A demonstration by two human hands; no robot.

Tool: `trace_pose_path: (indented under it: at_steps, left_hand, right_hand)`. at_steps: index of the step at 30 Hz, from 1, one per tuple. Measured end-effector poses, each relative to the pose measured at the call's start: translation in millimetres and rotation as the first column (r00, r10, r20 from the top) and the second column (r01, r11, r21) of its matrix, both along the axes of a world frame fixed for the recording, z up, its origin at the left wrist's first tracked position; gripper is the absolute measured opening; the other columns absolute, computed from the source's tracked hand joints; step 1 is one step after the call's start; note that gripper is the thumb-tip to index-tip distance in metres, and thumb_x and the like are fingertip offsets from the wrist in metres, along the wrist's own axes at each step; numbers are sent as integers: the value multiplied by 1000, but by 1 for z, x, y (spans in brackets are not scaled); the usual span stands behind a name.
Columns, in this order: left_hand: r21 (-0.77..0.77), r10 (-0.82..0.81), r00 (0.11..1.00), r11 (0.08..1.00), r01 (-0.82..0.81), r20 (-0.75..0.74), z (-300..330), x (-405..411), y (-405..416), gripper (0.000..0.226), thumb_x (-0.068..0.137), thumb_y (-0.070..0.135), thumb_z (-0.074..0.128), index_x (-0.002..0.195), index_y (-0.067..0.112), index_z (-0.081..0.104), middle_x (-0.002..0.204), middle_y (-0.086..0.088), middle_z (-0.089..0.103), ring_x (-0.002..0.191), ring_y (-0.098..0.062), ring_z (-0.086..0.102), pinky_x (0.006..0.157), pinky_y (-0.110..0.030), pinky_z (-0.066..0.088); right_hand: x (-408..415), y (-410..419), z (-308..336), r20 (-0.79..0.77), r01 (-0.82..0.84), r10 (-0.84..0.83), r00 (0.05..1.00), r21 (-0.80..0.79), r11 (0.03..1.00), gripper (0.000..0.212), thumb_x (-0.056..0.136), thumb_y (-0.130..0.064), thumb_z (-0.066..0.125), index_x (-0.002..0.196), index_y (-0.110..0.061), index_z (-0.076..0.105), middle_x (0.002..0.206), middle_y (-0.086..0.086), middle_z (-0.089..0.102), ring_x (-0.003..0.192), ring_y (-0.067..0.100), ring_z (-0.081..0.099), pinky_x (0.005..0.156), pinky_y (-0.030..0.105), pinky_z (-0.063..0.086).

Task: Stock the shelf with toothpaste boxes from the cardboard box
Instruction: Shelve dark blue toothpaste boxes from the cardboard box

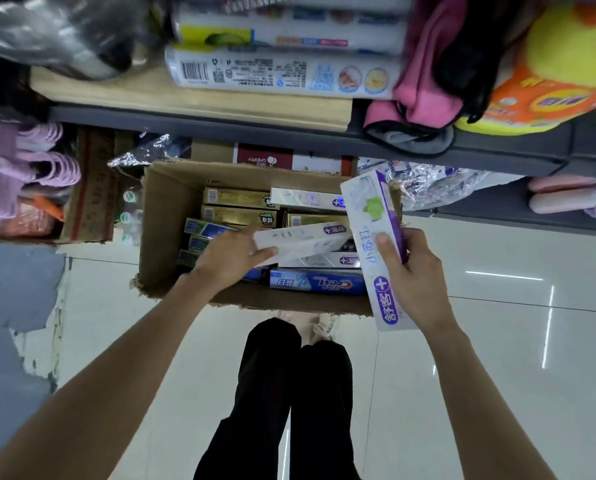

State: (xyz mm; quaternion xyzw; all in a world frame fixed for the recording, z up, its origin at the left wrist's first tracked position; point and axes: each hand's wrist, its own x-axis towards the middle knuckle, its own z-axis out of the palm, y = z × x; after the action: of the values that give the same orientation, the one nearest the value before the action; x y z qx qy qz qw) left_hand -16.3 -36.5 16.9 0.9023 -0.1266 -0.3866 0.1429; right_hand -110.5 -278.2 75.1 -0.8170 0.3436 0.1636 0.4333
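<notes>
An open cardboard box [165, 216] stands on the floor below the shelf [199, 98]. Several toothpaste boxes lie inside it: gold ones [236, 197], blue ones [203, 228] and a blue-and-red one [319, 282]. My right hand [416, 271] grips a white and purple toothpaste box [372, 216], held upright at the box's right side. My left hand [232, 258] pinches the end of another white and purple toothpaste box [303, 239], lifted slantwise above the others.
White packaged rolls [282, 71] lie on the shelf, with pink cloths [424, 88] and a yellow-orange pack [549, 84] to their right. Pink hangers [43, 161] hang at left. More cartons [265, 155] sit behind the box. My legs [289, 393] stand on the glossy tiled floor.
</notes>
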Motion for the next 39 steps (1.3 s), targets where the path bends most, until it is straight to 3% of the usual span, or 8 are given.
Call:
trace_pose_path:
  at_steps: [5, 11, 15, 19, 23, 28, 34, 39]
  left_hand:
    - [-235, 441, 836, 819, -523, -326, 105, -18, 37, 31, 93, 32, 55, 116, 12, 53, 91, -7, 63, 72, -9, 66, 68, -24, 57]
    - [-428, 489, 657, 504, -750, -574, 216, -44, 27, 14, 90, 7, 59, 100, 14, 51, 91, 2, 67, 69, -7, 69, 67, -20, 57]
    - [-457, 404, 608, 412, -788, -684, 259, -58, 11, 30, 93, 7, 54, 121, 8, 44, 109, -7, 64, 83, -12, 70, 71, -20, 56]
    - [-492, 292, 596, 357, -794, -748, 283, -61, 5, 39, 93, 15, 52, 132, 16, 46, 122, -11, 63, 104, -29, 66, 80, -27, 55]
    - [-575, 246, 671, 363, -733, -700, 304, -53, -9, 33, 93, 8, 53, 124, 19, 50, 116, -5, 65, 102, -23, 67, 79, -27, 56]
    - [-609, 306, 713, 374, -700, -631, 322, -50, -50, 41, 82, -4, 63, 110, 20, 45, 126, -6, 56, 115, -22, 57, 81, -28, 57]
    - [-570, 447, 602, 222, -791, -662, 335, -42, -138, 43, 80, -11, 60, 105, 20, 44, 119, -7, 60, 109, -25, 59, 80, -33, 55]
    - [-609, 513, 558, 83, -789, -653, 345, -40, -219, 37, 77, -9, 64, 98, 15, 45, 120, -19, 59, 99, -32, 65, 68, -36, 60]
  right_hand:
    - [-10, 16, 85, -110, 432, -422, 900, 355, 829, 28, 91, -38, 58, 99, -13, 50, 96, 6, 62, 75, 13, 60, 65, 24, 47]
    - [-28, 30, 186, -57, 493, -589, 806, 617, 613, 41, 86, -5, 63, 109, -23, 35, 100, 4, 61, 70, 10, 61, 59, 22, 52]
    - [-41, 26, 231, 45, 432, -591, 805, 638, 637, 44, 84, -9, 65, 108, -28, 33, 110, 3, 58, 82, 17, 59, 79, 37, 54]
    - [-48, 17, 263, 196, 441, -634, 748, 568, 695, 16, 97, -25, 50, 105, -32, 38, 115, 1, 57, 92, 18, 61, 78, 37, 57]
    - [-52, -8, 286, 398, 439, -469, 788, 170, 882, 21, 90, -29, 63, 106, -21, 52, 93, -10, 62, 80, -3, 58, 76, 29, 50]
    - [-57, -75, 324, 418, 297, -190, 888, -207, 932, 39, 80, -20, 72, 112, -22, 49, 91, -8, 62, 81, 18, 59, 76, 34, 48]
    - [-54, -192, 363, 668, 360, -400, 627, 207, 910, 41, 87, -1, 61, 113, -29, 48, 94, -13, 59, 82, 3, 63, 64, 20, 54]
    - [-24, -283, 363, 762, 319, -384, 522, 243, 916, 39, 90, -2, 58, 115, -22, 36, 105, -8, 54, 91, 2, 57, 75, 20, 54]
